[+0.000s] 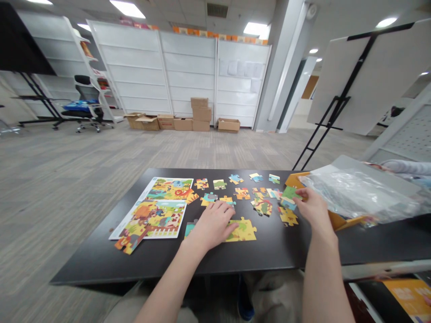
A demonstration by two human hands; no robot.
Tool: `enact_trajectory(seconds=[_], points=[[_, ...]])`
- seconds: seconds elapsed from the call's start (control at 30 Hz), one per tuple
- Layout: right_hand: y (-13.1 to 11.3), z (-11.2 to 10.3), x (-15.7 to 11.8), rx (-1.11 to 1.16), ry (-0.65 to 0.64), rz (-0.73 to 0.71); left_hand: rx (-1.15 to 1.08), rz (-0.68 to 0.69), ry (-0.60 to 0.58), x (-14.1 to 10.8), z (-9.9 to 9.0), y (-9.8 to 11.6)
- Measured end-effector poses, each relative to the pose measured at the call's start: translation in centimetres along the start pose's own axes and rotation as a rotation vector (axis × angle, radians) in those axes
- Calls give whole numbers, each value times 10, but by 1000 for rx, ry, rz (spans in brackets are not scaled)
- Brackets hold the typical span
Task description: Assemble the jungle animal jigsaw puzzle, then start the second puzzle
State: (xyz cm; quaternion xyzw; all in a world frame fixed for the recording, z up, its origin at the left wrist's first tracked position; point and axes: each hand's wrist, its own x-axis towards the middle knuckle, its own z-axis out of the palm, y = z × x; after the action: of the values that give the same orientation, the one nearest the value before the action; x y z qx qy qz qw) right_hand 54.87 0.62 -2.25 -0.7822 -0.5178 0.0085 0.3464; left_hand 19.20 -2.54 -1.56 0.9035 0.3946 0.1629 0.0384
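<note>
Jigsaw pieces; right hand gripping green piece by clear plastic bag; left hand open.

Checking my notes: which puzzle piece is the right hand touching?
The green piece under the right hand; the yellow piece below it lies untouched.

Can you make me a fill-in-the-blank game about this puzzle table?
The puzzle piece under the right hand is ____. The big piece by the left hand is ____. The table is ____. The plastic bag is closest to the ____ hand.

Missing words: green, yellow, black, right.
</note>
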Motion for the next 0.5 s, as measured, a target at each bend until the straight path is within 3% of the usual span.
enact_trajectory(seconds=[0.2,0.37,0.5], points=[[21,17,4,-103,-25,-3,15,20,-30,-1,0,1],[2,8,2,2,-3,13,14,17,-46,-1,0,2],[-15,-7,-4,58,109,47,11,12,-46,-1,-1,2]])
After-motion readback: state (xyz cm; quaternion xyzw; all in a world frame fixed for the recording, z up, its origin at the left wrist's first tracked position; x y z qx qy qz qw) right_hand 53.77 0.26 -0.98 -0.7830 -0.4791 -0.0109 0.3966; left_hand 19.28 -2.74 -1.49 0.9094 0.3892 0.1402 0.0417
